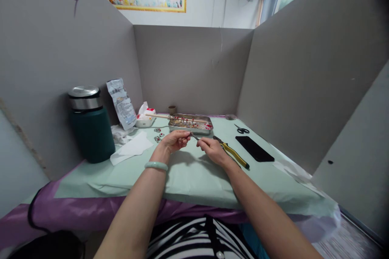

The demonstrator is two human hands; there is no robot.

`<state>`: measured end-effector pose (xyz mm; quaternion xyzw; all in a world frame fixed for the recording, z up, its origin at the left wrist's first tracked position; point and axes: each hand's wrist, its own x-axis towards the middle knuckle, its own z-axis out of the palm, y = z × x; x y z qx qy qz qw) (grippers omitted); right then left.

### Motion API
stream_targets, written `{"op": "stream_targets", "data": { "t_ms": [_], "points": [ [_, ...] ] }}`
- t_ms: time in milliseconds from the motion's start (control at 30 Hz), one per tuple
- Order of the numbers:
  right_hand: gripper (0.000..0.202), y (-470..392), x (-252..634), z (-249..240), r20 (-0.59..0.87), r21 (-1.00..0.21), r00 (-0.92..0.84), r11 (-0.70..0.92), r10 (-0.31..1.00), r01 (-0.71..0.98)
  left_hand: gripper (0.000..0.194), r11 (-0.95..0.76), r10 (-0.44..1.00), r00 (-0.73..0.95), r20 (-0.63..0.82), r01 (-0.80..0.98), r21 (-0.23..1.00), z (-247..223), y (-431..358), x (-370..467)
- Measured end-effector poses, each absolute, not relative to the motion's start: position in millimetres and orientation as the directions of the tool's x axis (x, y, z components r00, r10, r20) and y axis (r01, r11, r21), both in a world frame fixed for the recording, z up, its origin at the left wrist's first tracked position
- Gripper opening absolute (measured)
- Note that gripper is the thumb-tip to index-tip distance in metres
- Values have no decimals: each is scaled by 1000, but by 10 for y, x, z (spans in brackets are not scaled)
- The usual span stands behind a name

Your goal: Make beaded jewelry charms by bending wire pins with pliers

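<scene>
My left hand (pixel 176 140), with a pale green bangle (pixel 156 165) on its wrist, pinches something tiny between thumb and forefinger; it is too small to name. The fingers of my right hand (pixel 211 148) are closed around a thin metal tool (pixel 195 136), whose tip reaches the left fingertips. Both hands are in front of a metal tray (pixel 191 130) of small red and gold beads, with a thin wooden stick (pixel 158 116) lying across it. Small red and silver ornaments (pixel 157 139) lie left of the tray. Yellow-handled pliers (pixel 232 153) rest beside my right hand.
A dark green flask (pixel 91 133), a foil pouch (pixel 122 104), a tissue pack (pixel 146 117) and white paper (pixel 133 147) stand or lie at left. At right are black scissors (pixel 242 130) and a black phone (pixel 254 148). Grey partitions (pixel 194 68) enclose the table.
</scene>
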<state>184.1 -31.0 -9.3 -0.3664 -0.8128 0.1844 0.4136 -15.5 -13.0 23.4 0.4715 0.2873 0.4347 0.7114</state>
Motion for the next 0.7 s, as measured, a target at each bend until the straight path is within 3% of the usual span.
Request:
{"op": "stream_targets", "data": {
  "t_ms": [333,700],
  "points": [
    [29,-298,1834,-103,619,-480,-372,708,692,518,10,161,896,444,9,-343,925,204,-97,-154],
    [30,-317,1831,-102,619,-465,-374,706,691,535,10,153,906,423,-11,-303,941,243,-140,-135]
  ]
}}
